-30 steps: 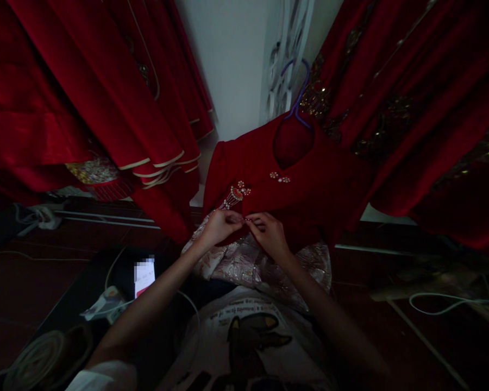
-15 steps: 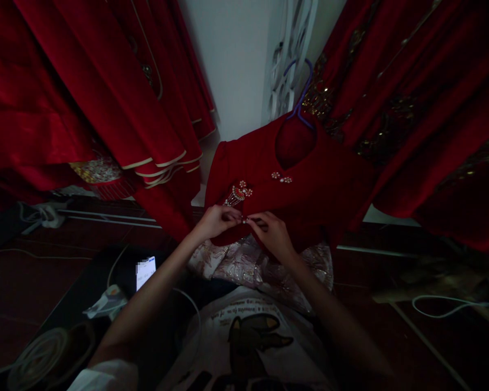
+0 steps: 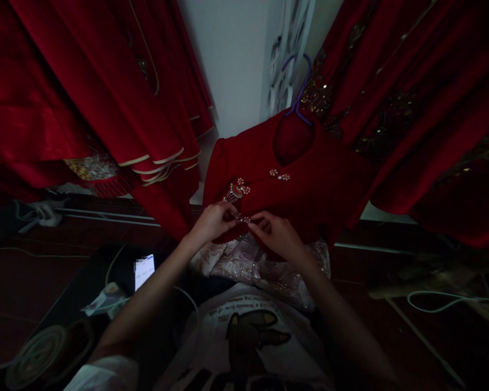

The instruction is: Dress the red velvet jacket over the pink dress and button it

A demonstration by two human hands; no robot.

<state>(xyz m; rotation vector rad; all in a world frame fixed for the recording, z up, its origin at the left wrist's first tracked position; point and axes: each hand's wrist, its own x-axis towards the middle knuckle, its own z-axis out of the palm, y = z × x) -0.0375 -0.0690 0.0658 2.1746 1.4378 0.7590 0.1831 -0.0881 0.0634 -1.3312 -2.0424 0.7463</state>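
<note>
Left hand [image 3: 214, 222], right hand [image 3: 277, 234] fingertips farther apart, pinching ends of small pearly beaded clasp [image 3: 245, 220]; middle newly exposed, likely easing handling.

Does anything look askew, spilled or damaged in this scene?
Nothing clearly spilled or damaged stands out, though the light is dim. The red top is on its hanger, and the left hand and right hand pinch an ornament. At far right, a loose cable looks slightly untidy.

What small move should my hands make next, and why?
Perhaps gently lay the small beaded ornament flat on the red top: your left hand and right hand have fingertips at its two ends, and the upper ornament lies against the fabric.
</note>
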